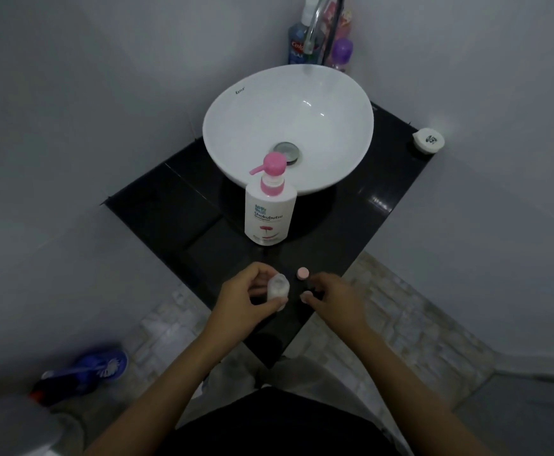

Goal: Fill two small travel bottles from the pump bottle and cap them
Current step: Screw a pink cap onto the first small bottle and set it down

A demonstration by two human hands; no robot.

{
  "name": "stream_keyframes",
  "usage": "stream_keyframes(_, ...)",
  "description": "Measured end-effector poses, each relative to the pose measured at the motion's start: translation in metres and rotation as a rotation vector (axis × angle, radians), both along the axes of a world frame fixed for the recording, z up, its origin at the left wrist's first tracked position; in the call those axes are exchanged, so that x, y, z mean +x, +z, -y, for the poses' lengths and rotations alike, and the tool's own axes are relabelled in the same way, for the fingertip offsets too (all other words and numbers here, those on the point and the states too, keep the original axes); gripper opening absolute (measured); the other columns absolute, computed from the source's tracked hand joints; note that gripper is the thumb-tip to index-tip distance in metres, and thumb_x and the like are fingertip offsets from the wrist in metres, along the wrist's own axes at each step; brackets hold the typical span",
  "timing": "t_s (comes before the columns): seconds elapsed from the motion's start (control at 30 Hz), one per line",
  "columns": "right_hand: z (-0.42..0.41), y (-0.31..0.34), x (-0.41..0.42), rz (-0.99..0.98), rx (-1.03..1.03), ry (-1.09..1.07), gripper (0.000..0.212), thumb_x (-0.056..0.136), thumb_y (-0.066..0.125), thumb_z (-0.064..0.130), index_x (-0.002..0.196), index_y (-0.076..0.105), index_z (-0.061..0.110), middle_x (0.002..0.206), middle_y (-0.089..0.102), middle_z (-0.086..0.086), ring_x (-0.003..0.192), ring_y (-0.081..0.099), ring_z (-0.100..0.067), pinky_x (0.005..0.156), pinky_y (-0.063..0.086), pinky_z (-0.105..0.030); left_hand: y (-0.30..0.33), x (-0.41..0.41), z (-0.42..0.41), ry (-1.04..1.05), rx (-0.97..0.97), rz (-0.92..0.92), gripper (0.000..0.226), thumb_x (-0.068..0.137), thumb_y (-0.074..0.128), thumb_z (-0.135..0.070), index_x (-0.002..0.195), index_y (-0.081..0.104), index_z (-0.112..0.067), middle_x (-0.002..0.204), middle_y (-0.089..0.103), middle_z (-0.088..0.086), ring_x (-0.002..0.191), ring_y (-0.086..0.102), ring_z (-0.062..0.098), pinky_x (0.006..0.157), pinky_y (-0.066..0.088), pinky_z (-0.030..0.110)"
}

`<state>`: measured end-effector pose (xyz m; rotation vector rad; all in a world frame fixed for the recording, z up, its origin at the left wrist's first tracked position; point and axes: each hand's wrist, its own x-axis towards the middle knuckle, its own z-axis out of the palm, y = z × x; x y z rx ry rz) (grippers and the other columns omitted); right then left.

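Observation:
The white pump bottle [270,212] with a pink pump head stands on the black counter [177,205] in front of the basin. My left hand [247,297] is wrapped around a small white travel bottle [278,287], held upright with no cap on it, over the counter's near corner. Just to its right stands a second small bottle [303,274], dark with a pink cap on top. My right hand [333,299] pinches its lower part between thumb and fingers. The dark body barely shows against the black counter.
A white round basin [236,133] with a metal drain fills the counter's middle, under a chrome tap [313,24]. Toiletry bottles [341,51] crowd the back corner. A small white lidded container [428,139] sits at the right corner. A blue brush [104,366] lies on the floor at left.

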<state>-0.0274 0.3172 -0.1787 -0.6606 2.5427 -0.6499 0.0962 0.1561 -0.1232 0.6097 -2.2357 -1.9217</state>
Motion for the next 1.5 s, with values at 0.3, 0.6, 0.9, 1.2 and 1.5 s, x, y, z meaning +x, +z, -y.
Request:
stream_keyframes(0.3,0.003,-0.018,0.004,-0.042,0.144,0.072,0.031,0.083,0.066,0.034,0.109,0.06,0.02,0.106,0.058,-0.003,0.09,0.059,-0.018,0.07,0.044,-0.027,0.002,0.005,0.003,0.016,-0.06,-0.012,0.032,0.073,0.078,-0.01,0.1,0.064,-0.022,0.1,0.069,-0.009,0.095,0.065,-0.003,0.077,0.048,0.007)
stream_keyframes(0.6,0.013,0.01,-0.002,0.076,-0.041,-0.084,0.018,0.088,0.063,0.022,0.1,0.068,0.009,0.097,0.064,-0.004,0.081,0.059,-0.011,0.068,0.045,-0.017,0.009,0.006,0.011,0.04,-0.1,-0.023,0.033,0.073,0.079,-0.015,0.101,0.066,-0.027,0.099,0.07,-0.015,0.095,0.065,0.001,0.082,0.05,0.012)
stream_keyframes(0.9,0.03,0.167,-0.005,0.392,-0.74,-0.075,0.026,0.078,0.07,0.002,0.103,0.068,0.008,0.09,0.073,-0.011,0.072,0.07,-0.014,0.066,0.058,-0.021,0.057,0.001,0.033,-0.021,-0.167,-0.103,0.035,0.077,0.076,-0.018,0.11,0.065,-0.024,0.109,0.064,-0.007,0.101,0.061,0.0,0.087,0.048,0.011)
stream_keyframes(1.2,0.03,0.182,0.006,0.201,-0.542,0.142,0.029,0.081,0.07,0.01,0.105,0.068,0.025,0.1,0.07,0.008,0.088,0.067,-0.003,0.079,0.053,-0.013,0.089,0.008,0.04,-0.075,-0.089,-0.099,0.045,0.068,0.072,-0.04,0.111,0.068,-0.025,0.107,0.071,-0.007,0.101,0.067,0.008,0.089,0.054,0.024)
stream_keyframes(1.5,0.028,0.184,0.007,0.159,-0.571,0.214,0.031,0.08,0.068,-0.003,0.105,0.07,0.014,0.101,0.071,0.003,0.091,0.067,-0.003,0.082,0.051,-0.013,0.096,0.008,0.039,-0.091,-0.04,-0.066,0.038,0.071,0.073,-0.032,0.106,0.072,-0.017,0.102,0.074,-0.007,0.098,0.068,0.005,0.085,0.053,0.017)
